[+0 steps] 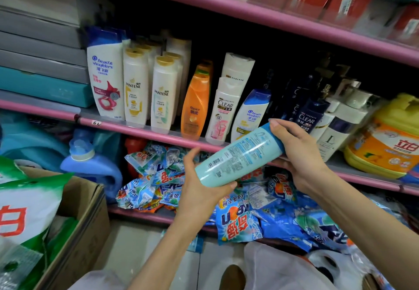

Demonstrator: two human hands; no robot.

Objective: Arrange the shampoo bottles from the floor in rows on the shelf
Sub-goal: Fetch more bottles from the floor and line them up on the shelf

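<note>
Teal shampoo bottle (240, 156) held tilted in front of the pink shelf (145, 130), blue cap end up-right, back label facing camera. Left hand (199, 185) clamped around the base, right hand (297, 153) wrapped around the cap end. On shelf behind: Pantene bottles (136, 90), orange Rejoice bottle (196, 104), white Clear bottle (223, 110), upright in rows.

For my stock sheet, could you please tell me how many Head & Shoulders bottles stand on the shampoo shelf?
2: a tall bottle at the row's left end, and a smaller bottle right of the white Clear bottle. More may hide behind.
</note>
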